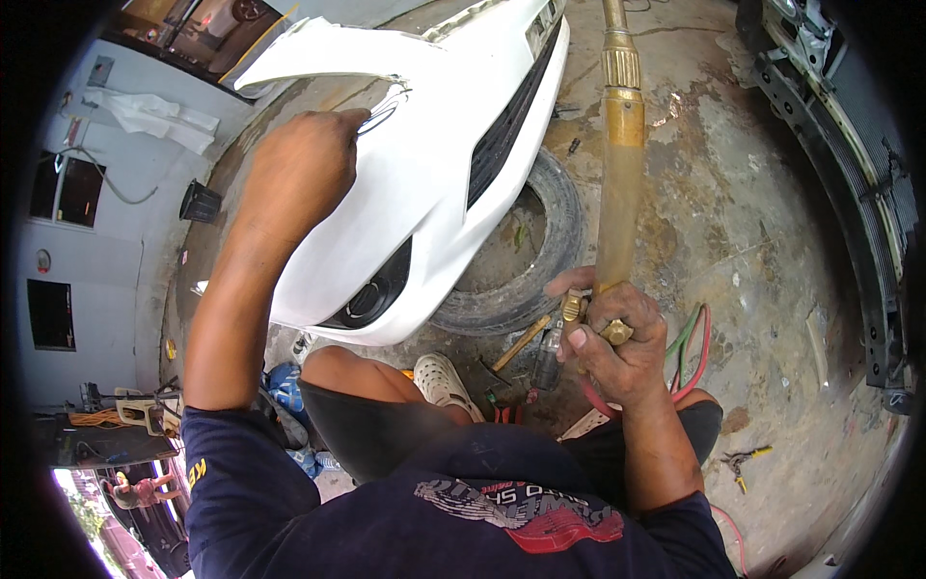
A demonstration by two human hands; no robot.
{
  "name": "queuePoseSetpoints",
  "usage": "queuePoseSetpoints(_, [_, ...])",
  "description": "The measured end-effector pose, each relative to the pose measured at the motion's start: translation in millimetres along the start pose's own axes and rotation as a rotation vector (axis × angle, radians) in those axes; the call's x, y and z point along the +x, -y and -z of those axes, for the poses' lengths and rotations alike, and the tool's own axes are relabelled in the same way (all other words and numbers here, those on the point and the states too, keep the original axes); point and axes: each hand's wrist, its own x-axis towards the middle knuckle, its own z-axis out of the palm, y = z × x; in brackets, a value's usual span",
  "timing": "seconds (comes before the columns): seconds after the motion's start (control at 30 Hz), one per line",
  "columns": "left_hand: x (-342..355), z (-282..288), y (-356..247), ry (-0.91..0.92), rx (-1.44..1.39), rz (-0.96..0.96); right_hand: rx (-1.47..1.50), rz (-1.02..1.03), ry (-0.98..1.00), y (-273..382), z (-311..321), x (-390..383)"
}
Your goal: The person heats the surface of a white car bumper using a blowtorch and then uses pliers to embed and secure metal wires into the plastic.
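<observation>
My right hand (627, 347) is closed around the valve end of a brass gas torch (622, 183), which points away from me over the floor. A red hose (696, 372) and a green hose (683, 347) hang beside that hand. Over the white car bumper (386, 222) my left hand (307, 164) is closed, its fingertips hidden from above. Thin looped wire (386, 108) sticks out from its fingers near the bumper's upper edge. The bumper leans on an old tyre (564, 217) in front of my knees.
A hammer (521, 343) and other hand tools lie between my feet and the tyre. Yellow-handled pliers (743, 465) are on the floor at right. A car's exposed front frame (873, 318) stands at far right. A black bucket (201, 203) sits by the left wall.
</observation>
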Motion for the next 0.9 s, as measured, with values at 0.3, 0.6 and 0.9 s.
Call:
queuePoseSetpoints(0.3, [-27,54,-4,-0.32,-0.367,-0.116,-0.201,0.002,-0.119,1,10,3])
queuePoseSetpoints(0.6, [-67,-3,-47,-0.134,-0.937,-0.017,-0.491,-0.196,-0.416,39,82,18])
queuePoseSetpoints(0.9, [-99,-106,-91,0.338,-1.255,0.039,-1.393,-0.607,-0.09,-70,257,-97])
